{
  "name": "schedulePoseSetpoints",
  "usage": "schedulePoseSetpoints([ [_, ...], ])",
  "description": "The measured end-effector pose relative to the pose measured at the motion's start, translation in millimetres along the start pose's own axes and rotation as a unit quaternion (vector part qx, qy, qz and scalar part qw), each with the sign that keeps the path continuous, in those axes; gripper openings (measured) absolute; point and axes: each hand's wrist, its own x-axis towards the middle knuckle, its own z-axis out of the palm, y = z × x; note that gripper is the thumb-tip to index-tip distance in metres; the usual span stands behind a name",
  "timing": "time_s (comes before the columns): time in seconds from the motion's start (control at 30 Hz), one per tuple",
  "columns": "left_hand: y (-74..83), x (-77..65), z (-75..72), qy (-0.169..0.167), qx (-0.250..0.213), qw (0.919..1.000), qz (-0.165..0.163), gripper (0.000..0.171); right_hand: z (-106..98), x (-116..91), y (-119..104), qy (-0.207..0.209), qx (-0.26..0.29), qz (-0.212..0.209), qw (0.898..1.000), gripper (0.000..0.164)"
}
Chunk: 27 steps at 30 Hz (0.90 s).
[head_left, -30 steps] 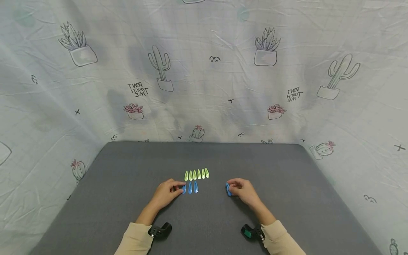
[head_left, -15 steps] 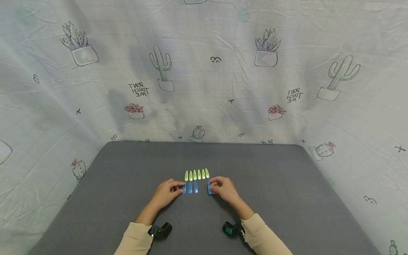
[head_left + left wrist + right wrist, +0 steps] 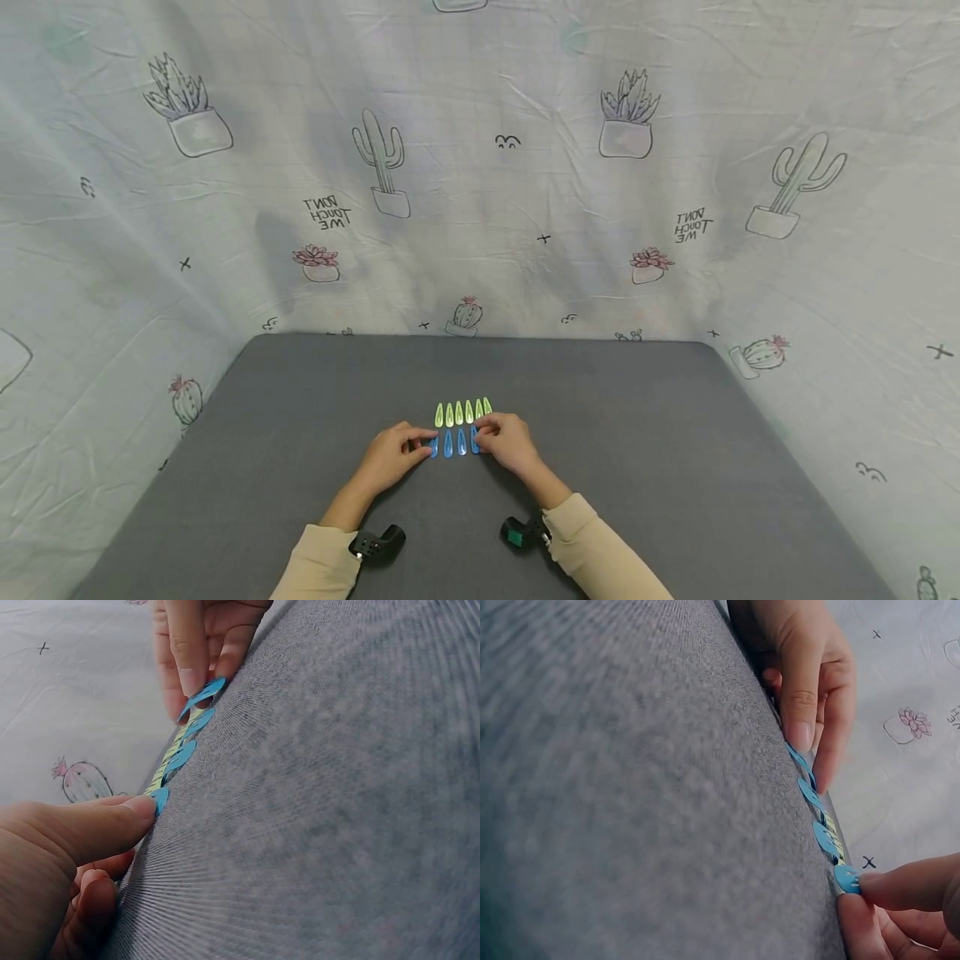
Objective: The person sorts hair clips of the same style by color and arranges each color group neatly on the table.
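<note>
My right hand [image 3: 512, 443] pinches a blue snap hair clip [image 3: 475, 442] between thumb and fingers, at the right end of a short blue row. Two more blue hair clips [image 3: 462, 442] lie side by side in the middle of that row. At its left end, my left hand [image 3: 390, 455] holds another blue hair clip [image 3: 434, 448], thumb at one end and a finger at the other. In the right wrist view, the clip in my right fingers [image 3: 846, 879] tilts beside the others. Just behind the blue row lies a row of several yellow-green hair clips [image 3: 459, 412].
The clips lie on a grey cloth-covered table [image 3: 637, 417]. A white curtain [image 3: 480, 183] printed with cacti hangs behind and along both sides. Black wrist cameras [image 3: 377, 543] sit near both sleeves, low over the cloth.
My right hand has carried its blue hair clip leftward from the right, up to the end of the blue row. The left hand has stayed on the leftmost clip.
</note>
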Motion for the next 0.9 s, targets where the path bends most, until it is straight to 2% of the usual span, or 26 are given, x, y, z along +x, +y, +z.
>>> schedulePoseSetpoints([
  [0.23,1.3,-0.5,-1.8,0.003,0.004,1.0000,-0.002,0.024,3,2,-6,0.014,-0.060,-0.017,0.998,0.021],
  [0.5,2.9,-2.1,-3.8,0.010,0.004,0.9999,-0.001,0.024,9,3,-14,0.053,-0.148,-0.034,0.987,0.014],
  [0.73,2.2,-1.8,-2.1,0.009,0.007,0.9999,0.001,0.024,5,-1,-15,0.060,-0.129,-0.032,0.989,0.012],
  [0.9,1.8,-1.4,-1.6,0.003,0.007,1.0000,0.000,0.025,-7,-5,-10,0.047,-0.102,-0.030,0.993,0.012],
])
